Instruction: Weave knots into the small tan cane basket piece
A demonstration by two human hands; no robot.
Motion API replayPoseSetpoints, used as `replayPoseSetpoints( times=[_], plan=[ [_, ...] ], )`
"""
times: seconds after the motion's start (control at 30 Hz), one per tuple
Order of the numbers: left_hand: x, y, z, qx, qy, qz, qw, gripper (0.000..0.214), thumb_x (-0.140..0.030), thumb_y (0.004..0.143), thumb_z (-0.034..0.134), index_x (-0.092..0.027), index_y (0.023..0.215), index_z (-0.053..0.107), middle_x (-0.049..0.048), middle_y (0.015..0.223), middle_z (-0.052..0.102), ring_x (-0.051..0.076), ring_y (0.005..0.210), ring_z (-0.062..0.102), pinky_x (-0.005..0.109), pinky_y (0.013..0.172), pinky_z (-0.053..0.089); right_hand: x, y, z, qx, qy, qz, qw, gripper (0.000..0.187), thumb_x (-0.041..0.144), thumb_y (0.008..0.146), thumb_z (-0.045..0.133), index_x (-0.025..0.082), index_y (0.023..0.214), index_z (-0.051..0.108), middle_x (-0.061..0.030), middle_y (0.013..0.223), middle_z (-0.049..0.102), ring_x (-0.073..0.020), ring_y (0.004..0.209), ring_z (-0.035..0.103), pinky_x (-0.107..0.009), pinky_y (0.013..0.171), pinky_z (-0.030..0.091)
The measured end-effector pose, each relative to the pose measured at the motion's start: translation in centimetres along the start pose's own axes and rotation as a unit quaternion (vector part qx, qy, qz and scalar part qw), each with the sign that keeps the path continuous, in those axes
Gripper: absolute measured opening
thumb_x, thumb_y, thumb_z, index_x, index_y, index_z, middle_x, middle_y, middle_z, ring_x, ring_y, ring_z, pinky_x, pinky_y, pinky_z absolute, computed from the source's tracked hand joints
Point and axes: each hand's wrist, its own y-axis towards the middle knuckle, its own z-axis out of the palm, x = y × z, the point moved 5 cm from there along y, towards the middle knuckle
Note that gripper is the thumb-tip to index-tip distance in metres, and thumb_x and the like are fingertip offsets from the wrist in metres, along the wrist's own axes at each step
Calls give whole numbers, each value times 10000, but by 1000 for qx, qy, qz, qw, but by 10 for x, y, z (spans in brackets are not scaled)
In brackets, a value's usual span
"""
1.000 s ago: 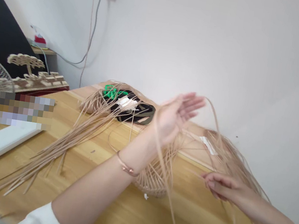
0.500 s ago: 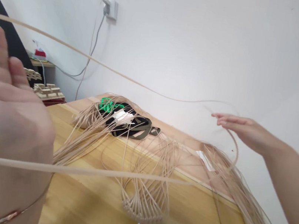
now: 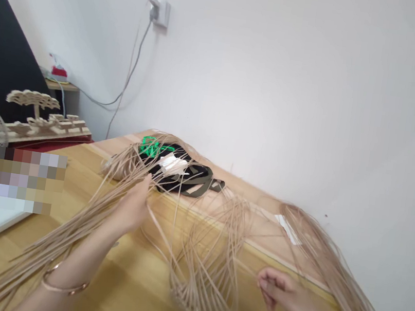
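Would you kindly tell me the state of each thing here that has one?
Woven basket: unfinished, upright, spokes loose.
Reed bundle: lying spread on table.
Plug: in the wall socket.
Left hand: on the reed bundle.
Right hand: fingers curled, beside basket.

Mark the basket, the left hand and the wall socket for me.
basket point(image 3: 204, 308), head view, on its woven base.
left hand point(image 3: 129, 212), head view, on the back of the hand.
socket point(image 3: 162, 11), head view, on its white housing.
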Motion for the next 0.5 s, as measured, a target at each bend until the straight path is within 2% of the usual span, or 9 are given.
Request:
replayPoseSetpoints(
  times=[0.07,0.1,0.17,0.23,0.27,0.33,0.4,0.5],
  plan=[
    [-1,-15,5,36,151,-29,988,732,41,687,384,-124,1394,287,192,1403,374,319,1312,327,512,1016,331,-24,-5,-6,-121,34,0,992,379,565,705,573,191,768,563,58,515,453,-105,453,420,-205,448,324],
    [-5,-23,7,46,207,-29,977,748,63,671,373,-152,1385,319,182,1423,346,321,1323,304,514,1011,328,-36,-8,-9,-184,48,4,982,430,608,694,549,197,821,550,52,542,463,-112,465,421,-207,435,311],
    [-15,-41,16,77,281,-2,957,763,99,637,359,-201,1337,418,165,1460,289,321,1349,251,511,1016,313,-57,-15,-12,-300,74,15,951,523,658,675,517,196,921,532,2,690,557,-150,604,502,-214,486,362],
    [-19,-59,27,113,324,19,939,779,130,609,343,-219,1292,485,169,1469,270,324,1360,218,501,1021,306,-74,-20,-5,-370,98,24,924,561,664,664,518,184,953,535,-51,858,605,-188,767,542,-227,590,418],
    [-19,-66,31,120,340,24,933,784,141,605,329,-221,1278,501,171,1466,274,326,1361,210,500,1019,309,-80,-20,3,-384,110,27,916,555,657,658,532,178,937,549,-62,878,614,-197,782,547,-235,615,429],
    [-22,-79,37,118,360,41,924,773,154,605,312,-206,1255,526,178,1463,277,326,1363,188,501,1029,298,-88,-16,24,-379,133,22,915,531,646,640,561,172,879,583,-53,794,624,-193,681,553,-247,576,435],
    [-29,-90,46,135,355,86,921,757,151,597,322,-202,1228,550,168,1463,275,320,1367,162,512,1047,272,-93,-9,46,-368,154,10,917,506,641,652,555,175,842,608,-33,717,617,-187,617,548,-244,526,423],
    [-45,-109,71,235,290,185,909,757,97,566,387,-256,1216,548,106,1457,318,297,1358,228,503,1051,291,-96,3,71,-352,178,-4,919,460,620,673,557,179,783,632,-7,621,578,-179,575,531,-237,506,408]
  ],
)
